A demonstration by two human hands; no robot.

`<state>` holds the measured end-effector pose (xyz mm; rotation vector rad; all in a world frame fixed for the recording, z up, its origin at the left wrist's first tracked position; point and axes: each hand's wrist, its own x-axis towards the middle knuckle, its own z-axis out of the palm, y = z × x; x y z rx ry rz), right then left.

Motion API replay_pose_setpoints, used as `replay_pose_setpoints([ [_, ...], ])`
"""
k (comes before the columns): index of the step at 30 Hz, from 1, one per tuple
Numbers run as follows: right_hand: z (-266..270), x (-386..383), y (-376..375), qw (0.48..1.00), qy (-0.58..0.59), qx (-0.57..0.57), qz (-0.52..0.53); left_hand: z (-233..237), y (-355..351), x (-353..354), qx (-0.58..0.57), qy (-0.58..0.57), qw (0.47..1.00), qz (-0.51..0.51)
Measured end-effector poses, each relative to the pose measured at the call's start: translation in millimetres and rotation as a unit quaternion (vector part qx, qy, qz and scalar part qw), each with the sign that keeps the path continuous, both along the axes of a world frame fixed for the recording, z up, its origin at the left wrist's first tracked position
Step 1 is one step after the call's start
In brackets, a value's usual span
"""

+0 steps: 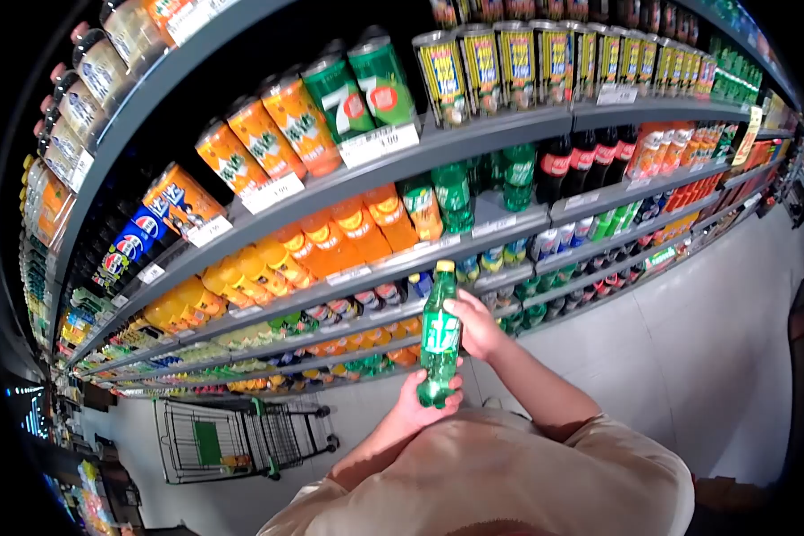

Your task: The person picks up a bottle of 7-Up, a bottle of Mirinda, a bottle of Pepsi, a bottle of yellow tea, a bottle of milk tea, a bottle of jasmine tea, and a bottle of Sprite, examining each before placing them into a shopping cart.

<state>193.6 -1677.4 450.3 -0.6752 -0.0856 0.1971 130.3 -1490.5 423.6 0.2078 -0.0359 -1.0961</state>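
A green plastic bottle [439,335] with a yellow cap and a white-and-green label stands nearly upright in front of my chest. Around its base, the fingers of my left hand [427,399] are wrapped. My right hand [475,323] grips the upper part from the right side, its thumb lying across the bottle. Behind the cap, similar green bottles [456,198] stand on a shelf beside orange ones [386,219].
Long curved shelves [500,134] of cans and bottles run across the view, with price tags on their edges. A shopping cart [228,438] stands at lower left on the pale floor [706,330], a small orange item inside.
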Motion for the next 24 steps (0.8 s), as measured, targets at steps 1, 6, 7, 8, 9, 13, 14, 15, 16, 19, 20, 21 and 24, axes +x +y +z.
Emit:
replay_pose_setpoints([
  [1,0.7,-2.7,-0.2,0.995,0.02,0.068,0.07,1.4,3.0,-0.3,0.005,0.012,1.0,-0.005],
  [6,-6.7,-0.3,23.4,0.974,0.047,0.157,0.154,9.0,9.0,-7.5,0.015,0.007,1.0,0.005],
  [7,-4.7,-0.4,28.4,0.969,0.043,0.181,0.166,8.6,12.8,-9.1,0.017,0.017,1.0,0.015],
  [8,0.1,-3.9,36.3,0.971,0.088,0.171,0.144,8.5,17.4,-11.4,0.045,-0.033,0.998,0.021],
  [9,2.4,-5.1,41.9,0.968,0.097,0.173,0.154,9.0,22.3,-13.2,0.073,-0.082,0.993,0.028],
  [13,-5.5,-1.7,68.5,0.966,0.104,0.116,0.206,26.1,42.4,-26.7,0.172,-0.082,0.979,0.072],
  [14,-6.2,-1.3,76.4,0.961,0.119,0.121,0.219,28.9,47.1,-31.2,0.174,-0.074,0.978,0.085],
  [15,-6.5,-1.4,84.8,0.955,0.134,0.126,0.231,31.0,51.9,-36.2,0.188,-0.07,0.974,0.104],
  [16,-6.3,-2.0,93.9,0.95,0.142,0.131,0.244,33.5,56.7,-40.8,0.201,-0.066,0.97,0.123],
  [19,-9.4,0.9,118.9,0.938,0.151,0.127,0.286,44.1,71.7,-49.0,0.271,-0.073,0.946,0.161],
  [20,-6.8,2.6,127.3,0.936,0.154,0.12,0.292,44.5,77.3,-50.7,0.284,-0.069,0.94,0.175],
  [21,-5.3,4.1,135.7,0.933,0.157,0.116,0.302,45.5,82.8,-51.8,0.282,-0.064,0.939,0.186],
  [24,-0.2,7.7,162.2,0.935,0.152,0.085,0.31,46.4,101.1,-54.3,0.305,-0.06,0.924,0.221],
])
